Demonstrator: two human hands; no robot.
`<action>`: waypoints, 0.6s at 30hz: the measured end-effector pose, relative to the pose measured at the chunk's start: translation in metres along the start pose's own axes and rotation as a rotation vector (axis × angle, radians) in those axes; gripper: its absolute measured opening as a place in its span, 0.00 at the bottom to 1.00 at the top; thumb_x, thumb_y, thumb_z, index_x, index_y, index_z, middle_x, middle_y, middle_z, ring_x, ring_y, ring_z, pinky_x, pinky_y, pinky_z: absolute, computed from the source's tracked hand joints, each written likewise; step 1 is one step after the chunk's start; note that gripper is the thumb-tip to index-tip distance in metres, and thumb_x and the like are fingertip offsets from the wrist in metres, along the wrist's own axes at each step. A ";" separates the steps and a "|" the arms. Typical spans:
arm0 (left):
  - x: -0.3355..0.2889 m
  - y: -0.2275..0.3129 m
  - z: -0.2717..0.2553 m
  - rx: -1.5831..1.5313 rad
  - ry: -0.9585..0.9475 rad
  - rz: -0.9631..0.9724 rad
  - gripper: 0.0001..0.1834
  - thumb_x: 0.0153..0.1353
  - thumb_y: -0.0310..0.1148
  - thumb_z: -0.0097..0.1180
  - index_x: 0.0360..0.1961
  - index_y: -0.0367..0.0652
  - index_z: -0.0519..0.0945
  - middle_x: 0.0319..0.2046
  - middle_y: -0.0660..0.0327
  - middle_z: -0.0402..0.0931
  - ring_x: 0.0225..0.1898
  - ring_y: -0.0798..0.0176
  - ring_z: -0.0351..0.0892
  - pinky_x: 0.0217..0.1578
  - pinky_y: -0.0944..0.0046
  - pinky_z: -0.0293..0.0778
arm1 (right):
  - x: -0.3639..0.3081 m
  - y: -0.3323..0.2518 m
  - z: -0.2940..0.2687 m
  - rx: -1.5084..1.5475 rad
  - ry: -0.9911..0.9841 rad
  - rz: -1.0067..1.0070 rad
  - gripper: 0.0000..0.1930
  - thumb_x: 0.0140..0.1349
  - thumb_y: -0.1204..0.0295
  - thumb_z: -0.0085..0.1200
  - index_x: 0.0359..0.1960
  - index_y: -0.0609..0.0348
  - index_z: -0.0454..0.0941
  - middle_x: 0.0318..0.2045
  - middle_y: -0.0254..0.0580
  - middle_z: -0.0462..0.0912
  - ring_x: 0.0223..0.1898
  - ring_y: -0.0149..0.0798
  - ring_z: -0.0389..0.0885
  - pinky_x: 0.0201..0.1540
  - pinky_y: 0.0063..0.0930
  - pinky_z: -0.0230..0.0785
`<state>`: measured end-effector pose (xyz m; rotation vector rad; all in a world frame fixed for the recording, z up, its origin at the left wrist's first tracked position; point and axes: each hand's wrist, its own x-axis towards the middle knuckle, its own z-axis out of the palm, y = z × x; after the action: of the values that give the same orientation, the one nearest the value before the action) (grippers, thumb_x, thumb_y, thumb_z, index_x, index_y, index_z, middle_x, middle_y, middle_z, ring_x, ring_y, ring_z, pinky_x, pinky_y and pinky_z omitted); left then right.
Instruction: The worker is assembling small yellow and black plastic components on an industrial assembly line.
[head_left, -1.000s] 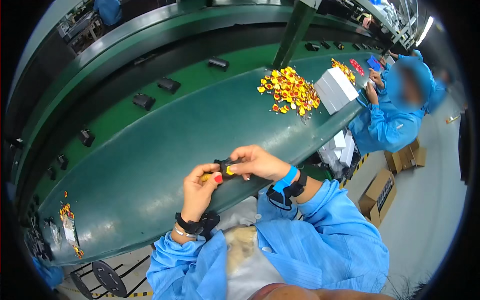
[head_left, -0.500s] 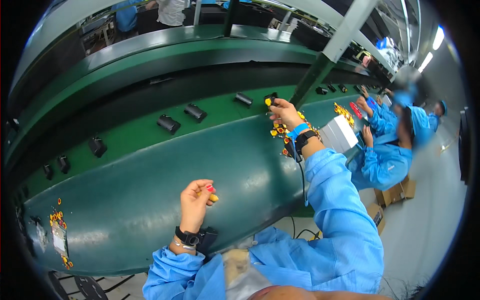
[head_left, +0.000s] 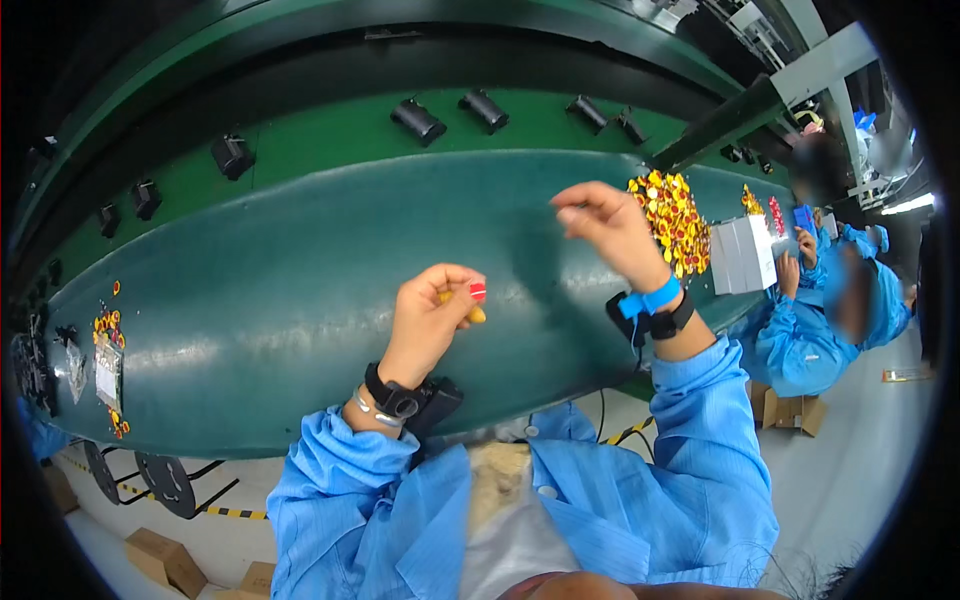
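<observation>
My left hand (head_left: 428, 318) is closed over the green bench, with a small red piece (head_left: 478, 291) at its thumb and fingertips. Small yellow pieces (head_left: 476, 315) poke out from under the same fingers. My right hand (head_left: 606, 222) hovers left of a pile of small yellow and red round pieces (head_left: 682, 225). Its fingers are bent, apart at the tips, and nothing shows between them. Behind the hands, black box-shaped parts (head_left: 418, 121) stand spaced along a green strip. A black block (head_left: 438, 403) lies near my left wrist.
White boxes (head_left: 742, 256) stand right of the pile, and a co-worker in blue (head_left: 815, 330) sits beyond them. A post (head_left: 735, 122) rises at the back right. More small pieces (head_left: 108, 325) and a flat packet (head_left: 109, 372) lie at the far left.
My right hand has come away from a black part on the strip, where a yellow piece showed at its fingers. My left hand keeps its pieces. The view has shifted.
</observation>
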<state>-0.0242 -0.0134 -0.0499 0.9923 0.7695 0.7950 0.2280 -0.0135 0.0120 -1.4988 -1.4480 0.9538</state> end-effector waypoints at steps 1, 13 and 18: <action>-0.002 -0.002 -0.001 0.002 -0.024 0.013 0.08 0.61 0.31 0.55 0.38 0.38 0.78 0.28 0.63 0.78 0.27 0.71 0.77 0.25 0.75 0.70 | -0.013 -0.012 0.019 -0.014 -0.061 -0.023 0.09 0.57 0.76 0.56 0.39 0.62 0.79 0.30 0.34 0.78 0.29 0.25 0.75 0.32 0.20 0.69; -0.010 -0.009 -0.007 -0.020 -0.169 0.010 0.06 0.59 0.29 0.58 0.35 0.38 0.77 0.27 0.65 0.77 0.24 0.76 0.74 0.24 0.77 0.68 | -0.061 -0.037 0.087 -0.466 -0.055 -0.496 0.06 0.50 0.76 0.59 0.31 0.57 0.78 0.29 0.39 0.75 0.28 0.42 0.77 0.30 0.31 0.71; -0.012 -0.001 -0.006 -0.004 -0.185 0.045 0.06 0.59 0.29 0.57 0.35 0.37 0.77 0.26 0.64 0.78 0.24 0.75 0.75 0.25 0.77 0.71 | -0.074 -0.022 0.089 -0.142 0.046 -0.229 0.04 0.54 0.77 0.57 0.30 0.61 0.76 0.26 0.34 0.77 0.25 0.29 0.75 0.27 0.23 0.68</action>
<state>-0.0352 -0.0213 -0.0503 1.0669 0.5879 0.7308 0.1333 -0.0823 -0.0029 -1.4082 -1.6414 0.6871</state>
